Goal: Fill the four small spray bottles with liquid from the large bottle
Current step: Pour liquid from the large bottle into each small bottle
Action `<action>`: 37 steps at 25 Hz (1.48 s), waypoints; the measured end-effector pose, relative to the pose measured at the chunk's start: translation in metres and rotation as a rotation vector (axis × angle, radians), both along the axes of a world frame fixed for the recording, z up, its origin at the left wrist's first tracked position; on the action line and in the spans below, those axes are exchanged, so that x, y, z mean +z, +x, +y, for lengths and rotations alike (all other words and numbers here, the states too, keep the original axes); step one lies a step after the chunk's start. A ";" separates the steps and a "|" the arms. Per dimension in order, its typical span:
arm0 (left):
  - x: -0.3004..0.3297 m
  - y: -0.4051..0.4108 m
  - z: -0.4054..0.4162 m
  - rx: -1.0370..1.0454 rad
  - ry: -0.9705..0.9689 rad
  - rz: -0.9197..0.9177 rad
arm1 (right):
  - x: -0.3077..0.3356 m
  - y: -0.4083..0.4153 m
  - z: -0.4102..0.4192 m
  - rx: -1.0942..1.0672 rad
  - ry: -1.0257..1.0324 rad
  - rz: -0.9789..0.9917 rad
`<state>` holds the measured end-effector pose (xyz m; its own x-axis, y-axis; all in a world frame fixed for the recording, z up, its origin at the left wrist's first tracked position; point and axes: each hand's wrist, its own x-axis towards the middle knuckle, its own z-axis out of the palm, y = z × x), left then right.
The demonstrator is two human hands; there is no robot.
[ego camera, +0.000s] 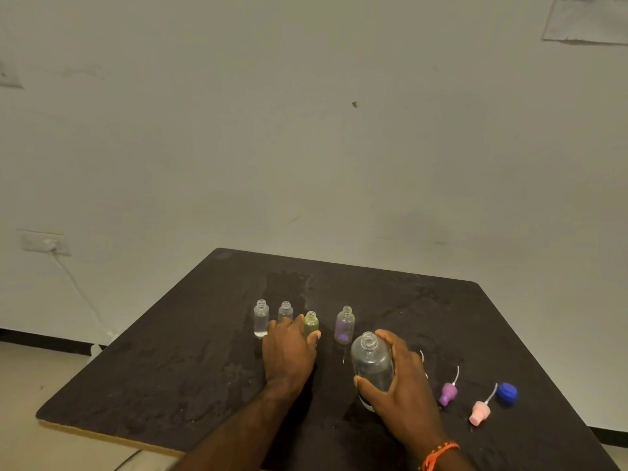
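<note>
Clear large bottle (pixel 371 363) — right hand (pixel 404 385) grips it.

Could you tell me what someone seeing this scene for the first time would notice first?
Most likely the two hands at the near middle of the dark table: the right hand grips the uncapped large bottle, while the left hand holds the green small bottle. Three more open small bottles stand in the same row, and loose spray tops plus a blue cap lie to the right.

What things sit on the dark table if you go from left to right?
Clear small bottle → second clear small bottle → yellow-green small bottle → purple small bottle → large clear bottle → purple spray top → pink spray top → blue cap.
</note>
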<state>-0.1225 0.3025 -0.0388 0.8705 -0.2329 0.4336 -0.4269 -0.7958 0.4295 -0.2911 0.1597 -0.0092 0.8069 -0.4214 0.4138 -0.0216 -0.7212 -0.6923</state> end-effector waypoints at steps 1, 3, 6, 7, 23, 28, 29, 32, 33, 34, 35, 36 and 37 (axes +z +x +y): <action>-0.001 0.004 -0.002 0.021 0.006 0.004 | 0.000 0.001 -0.001 0.008 0.008 0.003; -0.003 0.012 -0.005 0.043 0.030 0.008 | 0.000 0.001 -0.003 0.014 0.018 0.009; -0.002 0.017 -0.010 0.053 0.049 0.004 | -0.003 -0.001 -0.004 0.021 0.049 0.003; -0.002 0.017 -0.010 0.059 0.034 0.013 | -0.004 -0.003 -0.004 0.023 0.062 -0.001; 0.018 -0.039 -0.032 -0.386 -0.208 0.090 | 0.002 -0.016 -0.007 -0.125 0.119 0.015; 0.022 -0.027 -0.073 -0.196 -0.267 0.297 | -0.005 -0.021 -0.013 -0.121 0.147 0.016; 0.020 -0.023 -0.081 -0.165 -0.279 0.313 | -0.006 -0.020 -0.016 -0.119 0.153 0.015; 0.013 -0.015 -0.094 -0.102 -0.284 0.302 | -0.009 -0.017 -0.022 -0.117 0.181 0.025; 0.011 -0.014 -0.095 -0.098 -0.285 0.291 | -0.010 -0.016 -0.023 -0.118 0.187 0.027; 0.010 -0.012 -0.094 -0.105 -0.276 0.284 | -0.011 -0.015 -0.025 -0.120 0.189 0.027; 0.010 -0.011 -0.092 -0.131 -0.270 0.269 | -0.011 -0.015 -0.025 -0.124 0.184 0.024; 0.010 -0.012 -0.087 -0.161 -0.262 0.257 | -0.011 -0.015 -0.025 -0.126 0.179 0.022; 0.012 -0.013 -0.082 -0.189 -0.247 0.249 | -0.011 -0.016 -0.024 -0.130 0.177 0.023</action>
